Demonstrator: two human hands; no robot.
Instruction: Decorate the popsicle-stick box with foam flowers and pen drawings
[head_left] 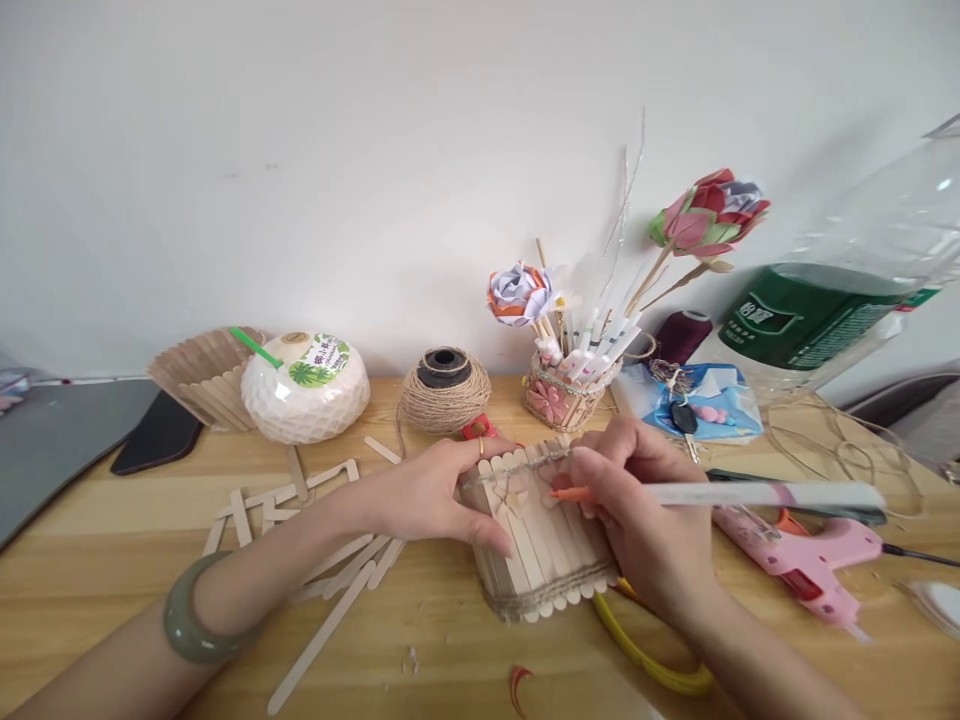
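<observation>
My left hand [442, 495] grips the side of a small holder made of craft sticks [544, 555], thumb across its front. Rows of twine run around the holder near both ends, and pale flower-shaped pieces sit on its front. It lies tilted over the table. In my right hand [652, 510] is a white marker pen [772, 494]. Its orange tip meets, or nearly meets, a flower-shaped piece on the holder; exact contact is unclear. My right fingers hide part of the holder's right side.
Loose craft sticks [330, 635] lie to the left. Behind stand a wrapped coconut [304, 390], a twine spool [446, 395] and a pen holder [566, 395] with paper flowers. A pink glue gun [814, 560], yellow-handled scissors [652, 665] and a large bottle [817, 310] are right.
</observation>
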